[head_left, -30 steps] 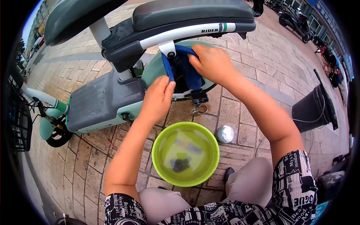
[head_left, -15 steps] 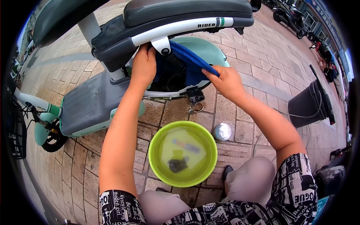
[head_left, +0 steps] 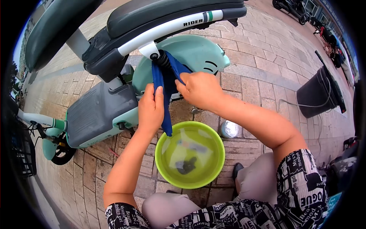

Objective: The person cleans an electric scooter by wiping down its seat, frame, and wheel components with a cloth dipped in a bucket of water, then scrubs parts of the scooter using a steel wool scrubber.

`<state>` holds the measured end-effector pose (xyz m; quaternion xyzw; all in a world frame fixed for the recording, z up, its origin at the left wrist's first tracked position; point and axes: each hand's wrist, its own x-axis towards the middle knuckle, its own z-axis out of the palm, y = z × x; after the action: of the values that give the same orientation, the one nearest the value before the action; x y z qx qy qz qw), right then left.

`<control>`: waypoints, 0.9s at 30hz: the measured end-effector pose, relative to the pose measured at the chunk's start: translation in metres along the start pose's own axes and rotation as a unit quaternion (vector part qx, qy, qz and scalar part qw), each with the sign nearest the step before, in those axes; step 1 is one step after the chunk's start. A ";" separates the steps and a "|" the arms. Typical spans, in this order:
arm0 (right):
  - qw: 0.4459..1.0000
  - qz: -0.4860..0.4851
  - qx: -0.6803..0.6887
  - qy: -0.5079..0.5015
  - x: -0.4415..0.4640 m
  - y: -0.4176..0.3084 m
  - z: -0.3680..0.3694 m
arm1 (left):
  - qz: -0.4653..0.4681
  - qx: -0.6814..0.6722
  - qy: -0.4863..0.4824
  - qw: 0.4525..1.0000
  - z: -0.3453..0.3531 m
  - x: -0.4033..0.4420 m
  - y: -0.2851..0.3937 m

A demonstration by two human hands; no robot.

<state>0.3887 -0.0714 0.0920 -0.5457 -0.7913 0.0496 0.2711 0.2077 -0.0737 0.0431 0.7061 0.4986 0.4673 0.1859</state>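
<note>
A blue cloth (head_left: 166, 114) hangs around the shock absorber (head_left: 163, 59) of a mint-green and white scooter (head_left: 103, 107). My left hand (head_left: 151, 108) grips one side of the cloth, thumb pointing up, with a loose end dangling over the tub's rim. The other side is pinched in my right hand (head_left: 200, 89), beside the mint-green rear fender (head_left: 190, 49). Below both hands stands a lime-green tub (head_left: 158, 168) of cloudy water. A dark lump (head_left: 186, 165) and a blurred, long item (head_left: 192, 145) show in the water; I cannot make out what they are.
A jar with a shiny silver top (head_left: 229, 129) stands right of the tub. Farther right is a black bucket (head_left: 314, 97) with a grey hose or cord (head_left: 295, 105) by it. Parked motorbikes (head_left: 293, 11) line the far right on the brick pavement (head_left: 251, 76).
The cloth was spread wide under the seat; now it is bunched narrower and hangs lower. Both hands have come closer together, the right moving left and the left moving down. The view has shifted slightly.
</note>
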 end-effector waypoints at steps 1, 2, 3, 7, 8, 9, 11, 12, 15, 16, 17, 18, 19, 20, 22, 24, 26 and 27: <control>1.000 -0.010 0.001 -0.019 -0.018 -0.002 0.011 | 0.015 0.027 0.021 0.999 0.001 0.011 -0.002; 0.999 -0.020 0.000 -0.040 -0.034 -0.002 0.020 | 0.027 0.051 0.042 0.997 0.004 0.025 -0.005; 0.999 -0.014 0.001 -0.042 -0.042 0.001 0.022 | 0.047 0.068 0.048 0.995 0.007 0.043 -0.017; 0.992 -0.051 -0.022 -0.113 -0.048 0.021 0.020 | 0.053 0.028 -0.011 0.998 0.025 0.057 -0.015; 0.989 -0.071 -0.040 -0.121 -0.039 0.029 0.017 | 0.017 0.033 -0.007 0.999 0.027 0.047 -0.011; 0.994 -0.057 -0.042 -0.079 -0.025 0.036 0.015 | -0.019 0.039 -0.005 0.999 0.029 0.034 -0.008; 0.998 -0.047 -0.044 0.018 0.015 0.048 0.009 | 0.016 0.073 -0.103 0.992 0.040 -0.016 -0.020; 0.995 -0.052 -0.046 0.075 0.031 0.049 0.005 | 0.013 0.072 -0.141 0.987 0.053 -0.056 -0.036; 0.996 -0.065 -0.030 0.062 0.035 0.048 0.020 | -0.021 0.035 -0.114 0.993 0.052 -0.065 -0.046; 0.998 -0.054 -0.028 0.008 0.018 0.043 0.018 | -0.029 0.044 -0.127 0.991 0.046 -0.062 -0.049; 0.997 -0.051 -0.029 -0.043 -0.002 0.037 0.013 | -0.008 0.037 -0.080 0.996 0.045 -0.048 -0.053; 0.995 -0.056 -0.039 -0.071 -0.027 0.035 0.016 | -0.031 0.038 -0.061 0.997 0.039 -0.025 -0.043; 0.989 -0.074 -0.043 -0.123 -0.052 0.040 0.024 | -0.032 0.028 -0.012 0.999 0.039 -0.004 -0.032; 0.985 -0.072 -0.040 -0.152 -0.071 0.045 0.029 | -0.029 0.028 -0.015 0.999 0.040 0.018 -0.028; 0.982 -0.046 -0.044 -0.176 -0.084 0.056 0.036 | 0.012 0.018 -0.021 1.000 0.051 0.036 -0.028; 0.983 -0.066 -0.034 -0.168 -0.078 0.071 0.040 | 0.029 0.009 0.003 1.000 0.058 0.031 -0.024; 0.984 -0.074 -0.055 -0.155 -0.052 0.074 0.035 | -0.022 0.063 -0.066 0.996 0.055 0.010 -0.020; 0.990 -0.058 -0.057 -0.115 -0.034 0.071 0.029 | 0.012 0.068 -0.081 0.994 0.062 -0.011 -0.031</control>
<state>0.4431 -0.0670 0.0275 -0.5044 -0.8490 0.0508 0.1493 0.2428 -0.0576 -0.0153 0.7586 0.5042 0.3753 0.1715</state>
